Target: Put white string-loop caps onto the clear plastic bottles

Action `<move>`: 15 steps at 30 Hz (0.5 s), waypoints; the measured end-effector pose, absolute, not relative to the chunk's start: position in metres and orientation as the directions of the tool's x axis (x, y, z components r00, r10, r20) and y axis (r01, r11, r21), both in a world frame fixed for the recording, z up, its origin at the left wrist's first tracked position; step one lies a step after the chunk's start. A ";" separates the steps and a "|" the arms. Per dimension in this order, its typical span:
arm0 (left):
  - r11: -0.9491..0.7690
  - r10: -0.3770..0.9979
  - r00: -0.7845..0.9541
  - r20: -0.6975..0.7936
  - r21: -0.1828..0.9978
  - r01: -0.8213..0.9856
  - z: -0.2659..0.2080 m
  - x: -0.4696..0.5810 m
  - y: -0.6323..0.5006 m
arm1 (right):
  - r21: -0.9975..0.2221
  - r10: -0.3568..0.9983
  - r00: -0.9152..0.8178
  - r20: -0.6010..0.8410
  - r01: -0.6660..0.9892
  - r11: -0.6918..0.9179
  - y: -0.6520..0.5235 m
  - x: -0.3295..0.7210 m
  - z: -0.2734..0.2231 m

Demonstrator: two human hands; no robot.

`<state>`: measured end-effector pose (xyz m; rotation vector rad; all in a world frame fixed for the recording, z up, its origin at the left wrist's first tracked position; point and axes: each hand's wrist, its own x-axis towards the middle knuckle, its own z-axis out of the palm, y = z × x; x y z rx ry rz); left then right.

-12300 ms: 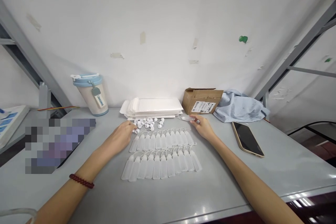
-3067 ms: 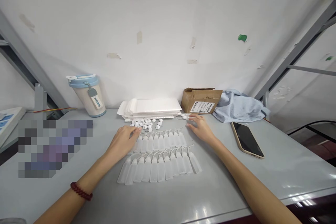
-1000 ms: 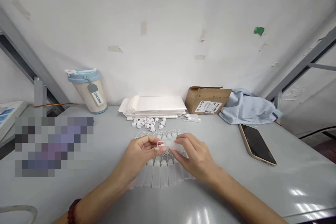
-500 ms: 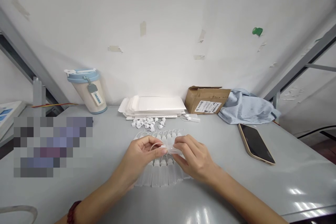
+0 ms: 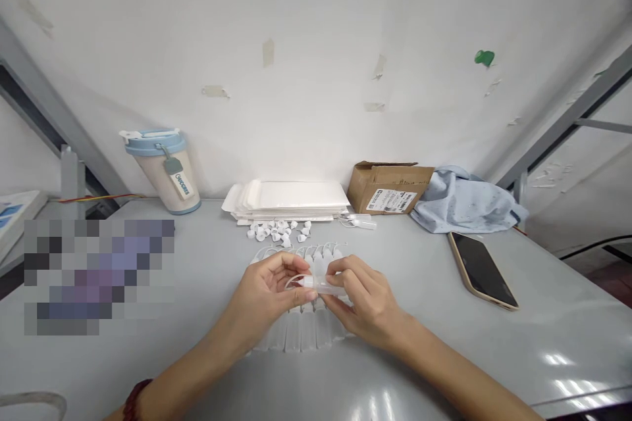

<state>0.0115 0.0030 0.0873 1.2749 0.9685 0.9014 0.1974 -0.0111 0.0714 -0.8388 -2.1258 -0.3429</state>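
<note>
My left hand pinches the white cap end of a small translucent plastic tube, and a thin looped strap curves out beside the fingers. The body of that tube lies sideways in my right hand, its fingers closed around it. Beneath both hands, two rows of similar tubes lie side by side on the grey table, partly hidden by my hands. Looped straps stick out from the far row. Several loose white caps are scattered just beyond.
A stack of white padded envelopes sits against the wall, near two separate tubes. Right of it are a cardboard box, a blue cloth and a phone. A tumbler stands at the left.
The held tube has turned in my fingers, and its white cap end now shows more clearly between my hands. My left fingers have shifted slightly on the cap end.
</note>
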 end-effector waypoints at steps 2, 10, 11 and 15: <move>0.087 0.940 0.331 -0.083 0.996 0.004 0.089 0.012 0.002 | -0.034 0.444 -0.451 0.774 0.671 0.741 -0.011 0.197 0.071; 0.019 0.926 0.366 -0.096 0.978 0.209 0.094 0.012 0.002 | -0.008 0.420 -0.438 0.795 0.684 0.729 -0.010 0.198 0.071; 0.008 0.925 0.368 -0.092 0.975 0.224 0.094 0.012 0.002 | -0.011 0.421 -0.438 0.794 0.682 0.731 -0.010 0.198 0.072; -0.042 0.916 0.397 -0.061 0.968 0.246 0.093 0.010 0.001 | -0.031 0.432 -0.441 0.787 0.671 0.741 -0.010 0.200 0.072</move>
